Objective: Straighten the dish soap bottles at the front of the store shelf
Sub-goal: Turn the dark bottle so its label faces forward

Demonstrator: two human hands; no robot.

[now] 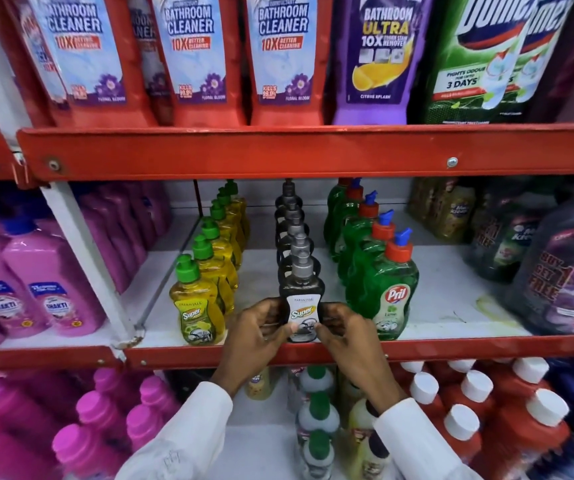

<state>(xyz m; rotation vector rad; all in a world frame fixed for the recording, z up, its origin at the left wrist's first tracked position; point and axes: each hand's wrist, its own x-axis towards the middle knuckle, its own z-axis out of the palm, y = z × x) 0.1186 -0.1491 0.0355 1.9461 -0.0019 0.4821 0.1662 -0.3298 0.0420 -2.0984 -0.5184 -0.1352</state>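
Three rows of dish soap bottles run back from the front of the middle shelf (pixel 452 346). The front black bottle (pixel 302 292) with a grey cap stands upright at the red edge, label facing me. My left hand (pixel 256 336) grips its left side and my right hand (pixel 342 337) grips its right side, thumbs on the label's lower part. To its left stands the front yellow bottle (pixel 197 308) with a green cap. On its right is the front green Pril bottle (pixel 387 292) with a red and blue cap. Each row has several bottles behind.
Pink bottles (pixel 50 299) fill the left bay past a white upright (pixel 84 258). Large dark refill packs (pixel 562 285) crowd the right end. Bathroom cleaner bottles (pixel 282 57) stand on the shelf above; white-capped red bottles (pixel 469 410) and small bottles sit below.
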